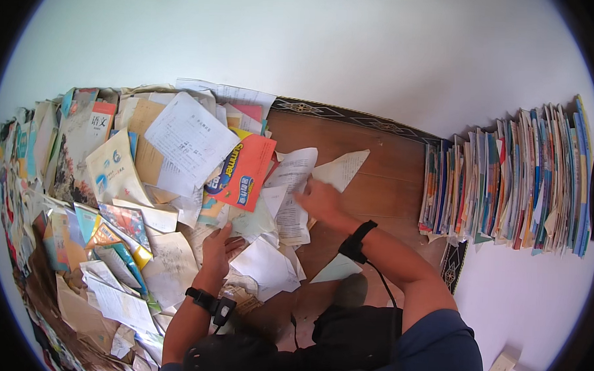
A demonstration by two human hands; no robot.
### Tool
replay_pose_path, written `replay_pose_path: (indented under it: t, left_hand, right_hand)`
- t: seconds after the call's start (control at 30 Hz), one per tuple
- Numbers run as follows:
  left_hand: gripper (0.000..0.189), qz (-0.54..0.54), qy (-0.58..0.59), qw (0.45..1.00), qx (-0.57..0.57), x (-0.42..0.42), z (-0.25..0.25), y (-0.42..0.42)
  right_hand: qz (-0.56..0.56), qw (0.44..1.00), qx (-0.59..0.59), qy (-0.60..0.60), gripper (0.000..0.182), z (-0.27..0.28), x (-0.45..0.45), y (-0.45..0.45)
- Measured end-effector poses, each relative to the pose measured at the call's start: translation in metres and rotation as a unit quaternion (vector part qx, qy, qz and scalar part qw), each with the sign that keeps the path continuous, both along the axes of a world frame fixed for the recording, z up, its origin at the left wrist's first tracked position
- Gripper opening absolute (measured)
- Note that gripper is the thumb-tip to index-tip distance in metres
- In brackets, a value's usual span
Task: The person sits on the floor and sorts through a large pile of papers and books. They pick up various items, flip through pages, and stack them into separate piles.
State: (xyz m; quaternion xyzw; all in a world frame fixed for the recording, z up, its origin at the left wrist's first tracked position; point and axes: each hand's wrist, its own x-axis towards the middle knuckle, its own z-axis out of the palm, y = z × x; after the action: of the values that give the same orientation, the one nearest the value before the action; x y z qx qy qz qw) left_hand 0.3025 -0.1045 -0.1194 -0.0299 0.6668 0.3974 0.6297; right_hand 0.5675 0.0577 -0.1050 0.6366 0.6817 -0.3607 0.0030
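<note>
My left hand (218,251) is at the near edge of the paper heap, thumb and fingers apart. Its thumb tip meets the edge of a pale green sheet (251,217), and I see nothing gripped. My right hand (322,201) is over the right edge of a curled printed sheet (294,185). Its fingers are blurred, so a grip on that sheet cannot be made out. Between and beyond the hands lies a red and yellow booklet (252,171) with large lettering. White folded sheets (264,263) lie just right of my left hand.
A loose heap of textbooks (82,146) and papers covers the floor on the left, against the wall. At the right, a tall stack of booklets (506,184) stands by the wall. Loose sheets, one pale green (337,269), lie on the brown floor (391,184).
</note>
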Motion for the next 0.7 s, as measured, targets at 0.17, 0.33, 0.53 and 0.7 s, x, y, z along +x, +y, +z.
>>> replay_pose_path:
  t: [0.17, 0.33, 0.53, 0.7]
  left_hand:
    - [0.056, -0.001, 0.002, 1.0, 0.002, 0.009, 0.004, 0.01]
    - [0.04, -0.095, 0.07, 0.993, -0.003, 0.022, 0.015, 0.002]
    - [0.046, -0.301, 0.183, 0.935, 0.042, 0.04, -0.01, -0.029]
    - [0.054, -0.461, 0.223, 0.844, 0.16, 0.061, 0.001, -0.031]
  right_hand:
    - [-0.042, 0.965, 0.237, -0.107, 0.043, -0.005, 0.041, 0.05]
    - [0.053, 0.978, 0.098, -0.174, 0.047, 0.004, 0.078, 0.054]
    - [0.066, 0.99, 0.019, -0.123, 0.039, 0.002, 0.087, 0.041]
    - [0.023, 0.999, -0.016, -0.036, 0.034, -0.051, 0.161, 0.037]
